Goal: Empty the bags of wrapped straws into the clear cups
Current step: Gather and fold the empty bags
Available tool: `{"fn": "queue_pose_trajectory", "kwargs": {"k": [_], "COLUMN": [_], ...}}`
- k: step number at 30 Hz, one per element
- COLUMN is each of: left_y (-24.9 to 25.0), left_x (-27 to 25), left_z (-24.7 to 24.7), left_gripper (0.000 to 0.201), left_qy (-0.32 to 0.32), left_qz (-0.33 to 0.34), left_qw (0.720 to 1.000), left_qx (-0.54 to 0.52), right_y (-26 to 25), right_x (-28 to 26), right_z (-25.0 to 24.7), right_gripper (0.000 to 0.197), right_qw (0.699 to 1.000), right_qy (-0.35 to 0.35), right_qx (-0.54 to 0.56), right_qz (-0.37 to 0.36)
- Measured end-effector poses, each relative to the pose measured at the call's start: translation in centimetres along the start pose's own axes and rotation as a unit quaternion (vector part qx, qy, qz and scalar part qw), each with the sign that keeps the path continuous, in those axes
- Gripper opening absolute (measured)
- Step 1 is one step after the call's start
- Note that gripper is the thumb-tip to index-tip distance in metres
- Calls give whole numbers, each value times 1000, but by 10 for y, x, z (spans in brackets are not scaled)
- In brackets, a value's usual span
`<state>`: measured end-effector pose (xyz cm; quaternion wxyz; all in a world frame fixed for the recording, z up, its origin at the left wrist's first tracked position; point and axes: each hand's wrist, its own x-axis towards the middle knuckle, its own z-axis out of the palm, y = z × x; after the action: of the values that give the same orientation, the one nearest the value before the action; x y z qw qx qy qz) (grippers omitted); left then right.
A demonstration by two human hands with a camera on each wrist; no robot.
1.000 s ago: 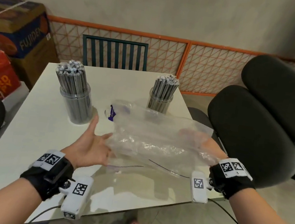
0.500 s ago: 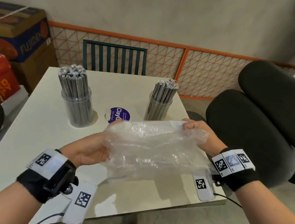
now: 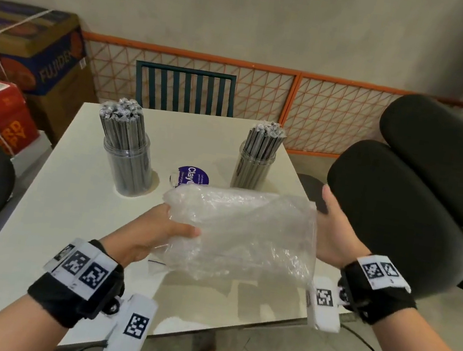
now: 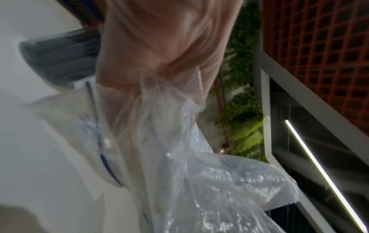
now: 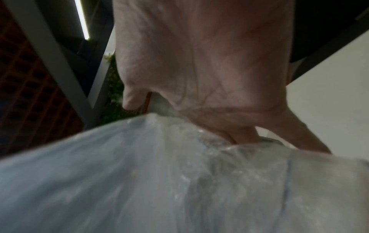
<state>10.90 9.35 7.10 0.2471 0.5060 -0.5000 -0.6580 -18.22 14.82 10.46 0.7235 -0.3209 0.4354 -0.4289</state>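
- Left hand (image 3: pixel 157 231) and right hand (image 3: pixel 332 234) gripped the empty bag (image 3: pixel 242 236), now lifted and bunched shorter than a second earlier.
- Both cups (image 3: pixel 127 166) stood full; task looked nearly done.

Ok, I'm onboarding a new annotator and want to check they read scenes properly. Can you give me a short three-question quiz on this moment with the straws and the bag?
1. True or false: the clear plastic bag still has straws in it.
2. How many clear cups on the table hold wrapped straws?
3. Which hands grip the bag? A) left hand only B) right hand only C) both

Key
1. False; it looks empty and crumpled.
2. Two: the left cup and the right cup, both packed full.
3. C; one hand at each end.
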Motion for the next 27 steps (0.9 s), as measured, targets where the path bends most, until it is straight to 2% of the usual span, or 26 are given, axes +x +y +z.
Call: {"fn": "queue_pose_trajectory", "kwargs": {"k": [2, 4, 5, 8, 11, 13, 15, 16, 17, 18, 19, 20, 22, 25, 27], "left_y": [-5, -9, -11, -19, -29, -33, -30, -24, -17, -13, -6, 2, 10, 10, 7], "left_x": [2, 4, 7, 16, 30, 39, 47, 48, 48, 50, 46, 38, 34, 40, 46], "left_z": [5, 10, 12, 20, 32, 40, 51, 57, 63, 67, 72, 77, 78, 73, 73], "left_gripper": [46, 47, 49, 43, 32, 40, 56, 63, 70, 70, 61, 53, 60, 72, 58], "left_qy": [29, 78, 106, 135, 129, 135, 160, 148, 109, 64, 5, -60, -114, -72, -17], "left_qz": [27, 60, 73, 70, 29, 2, -3, 9, 17, 24, 6, -18, -35, 6, 41], "left_qw": [998, 991, 985, 969, 960, 951, 946, 952, 962, 975, 985, 991, 992, 997, 997], "left_qx": [40, 87, 119, 194, 247, 277, 282, 269, 249, 213, 171, 122, 31, -25, -66], "right_y": [14, 25, 31, 44, 51, 57, 67, 73, 80, 87, 93, 97, 102, 104, 100], "right_x": [1, 4, 8, 24, 39, 51, 62, 65, 67, 68, 68, 66, 61, 49, 43], "right_z": [2, 6, 4, -3, -1, 13, 38, 50, 60, 66, 66, 65, 60, 60, 54], "right_gripper": [66, 62, 59, 35, 40, 48, 44, 42, 41, 39, 36, 35, 40, 54, 53], "right_qw": [992, 963, 951, 947, 936, 889, 803, 769, 745, 732, 734, 746, 769, 772, 768], "right_qy": [-23, -14, -4, 98, 178, 236, 320, 349, 363, 363, 355, 342, 294, 183, 114], "right_qx": [-117, -263, -302, -303, -304, -393, -502, -535, -558, -570, -569, -556, -541, -559, -574], "right_qz": [31, 53, 67, 48, 25, 0, -14, -24, -51, -81, -108, -132, -174, -240, -259]}}
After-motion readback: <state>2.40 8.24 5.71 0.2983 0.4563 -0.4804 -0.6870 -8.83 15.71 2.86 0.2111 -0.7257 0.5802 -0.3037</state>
